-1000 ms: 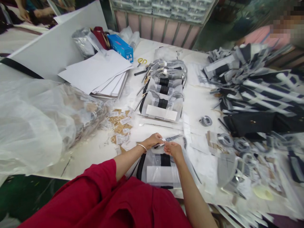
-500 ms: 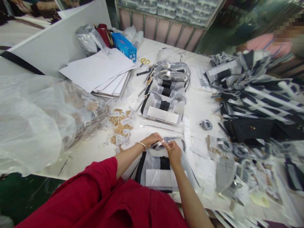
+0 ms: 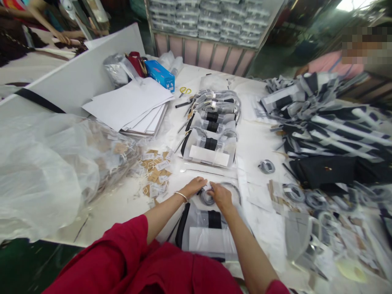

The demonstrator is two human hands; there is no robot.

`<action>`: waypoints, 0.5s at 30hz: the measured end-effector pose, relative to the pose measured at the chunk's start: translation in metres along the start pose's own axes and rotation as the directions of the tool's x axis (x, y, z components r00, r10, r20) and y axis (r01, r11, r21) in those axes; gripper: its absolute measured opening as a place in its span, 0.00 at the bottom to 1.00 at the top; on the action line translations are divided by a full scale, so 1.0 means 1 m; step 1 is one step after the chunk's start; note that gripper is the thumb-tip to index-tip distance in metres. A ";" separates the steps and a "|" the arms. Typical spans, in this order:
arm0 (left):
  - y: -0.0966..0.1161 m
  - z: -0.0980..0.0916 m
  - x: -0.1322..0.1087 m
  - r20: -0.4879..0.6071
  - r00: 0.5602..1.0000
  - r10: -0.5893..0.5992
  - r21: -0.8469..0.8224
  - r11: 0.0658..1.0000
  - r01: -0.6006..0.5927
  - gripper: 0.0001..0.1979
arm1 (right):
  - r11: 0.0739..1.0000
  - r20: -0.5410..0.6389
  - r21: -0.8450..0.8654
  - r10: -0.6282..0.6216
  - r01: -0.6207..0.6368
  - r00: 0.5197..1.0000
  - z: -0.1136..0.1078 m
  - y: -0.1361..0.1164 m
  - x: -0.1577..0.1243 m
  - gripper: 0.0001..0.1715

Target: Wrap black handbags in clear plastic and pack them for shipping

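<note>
My left hand (image 3: 196,185), a bangle at its wrist, pinches the upper left of a coiled strap (image 3: 207,199) in clear wrapping. My right hand (image 3: 220,196) has thumb and fingers closed on the coil's right side. A small white strip (image 3: 208,187) shows between the fingertips of both hands. Directly below lies a bag (image 3: 196,218) covered in translucent plastic, with a black band (image 3: 214,219) and a white paper panel (image 3: 211,239) across it. A grey looped strap or handle (image 3: 235,190) curves out behind my right hand.
Wrapped bags (image 3: 211,145) stand in a row ahead. Brown tags (image 3: 156,173) lie left, beside a large plastic bag (image 3: 45,163). White sheets (image 3: 131,102), a blue box (image 3: 161,74) and yellow-handled scissors (image 3: 185,90) sit farther back. Dark straps and bags (image 3: 333,134) heap at right.
The view has tilted up slightly, so the table sits lower in the picture. My hands have shifted a little at the coiled strap, and more of its loop shows between them.
</note>
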State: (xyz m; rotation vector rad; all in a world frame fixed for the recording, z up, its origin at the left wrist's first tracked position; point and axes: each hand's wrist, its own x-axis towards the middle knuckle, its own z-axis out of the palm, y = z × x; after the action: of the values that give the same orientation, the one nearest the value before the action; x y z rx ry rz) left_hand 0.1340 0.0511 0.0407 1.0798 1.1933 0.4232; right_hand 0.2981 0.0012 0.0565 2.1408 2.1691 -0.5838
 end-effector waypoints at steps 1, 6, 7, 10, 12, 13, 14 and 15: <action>-0.003 -0.003 -0.005 -0.059 0.998 0.010 0.042 0.999 -0.007 0.19 | 0.996 -0.046 0.085 0.030 -0.026 0.998 0.000 0.007 -0.007 0.24; -0.038 -0.041 -0.056 -0.235 0.970 0.061 0.308 0.951 0.015 0.23 | 0.928 -0.386 0.307 0.324 -0.211 0.864 0.002 0.079 -0.078 0.38; -0.049 -0.049 -0.070 -0.235 0.971 0.042 0.366 0.929 0.048 0.24 | 0.882 -0.336 0.346 0.435 -0.320 0.835 0.004 0.094 -0.095 0.45; -0.075 -0.061 -0.108 -0.094 0.970 -0.222 0.351 0.905 0.241 0.29 | 0.624 0.112 0.526 0.623 -0.578 0.774 0.017 0.120 -0.134 0.48; -0.085 -0.055 -0.124 0.080 0.940 -0.331 0.272 0.915 0.299 0.30 | 0.467 0.345 0.613 0.568 -0.638 0.747 0.027 0.119 -0.149 0.43; -0.088 -0.049 -0.128 0.121 0.948 -0.295 0.233 0.937 0.262 0.30 | 0.410 0.403 0.649 0.530 -0.641 0.747 0.030 0.114 -0.152 0.40; -0.089 -0.043 -0.130 0.115 0.967 -0.226 0.194 0.960 0.201 0.29 | 0.368 0.428 0.681 0.502 -0.633 0.752 0.031 0.108 -0.154 0.38; -0.089 -0.036 -0.130 0.068 0.988 -0.140 0.162 0.978 0.128 0.28 | 0.341 0.426 0.711 0.487 -0.615 0.762 0.031 0.101 -0.155 0.36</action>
State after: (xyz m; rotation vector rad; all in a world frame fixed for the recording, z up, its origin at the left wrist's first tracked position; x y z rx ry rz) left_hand 0.0318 -0.0736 0.0354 1.1328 1.2366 0.1824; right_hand 0.3959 -0.1579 0.0482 2.8588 0.8942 -1.8676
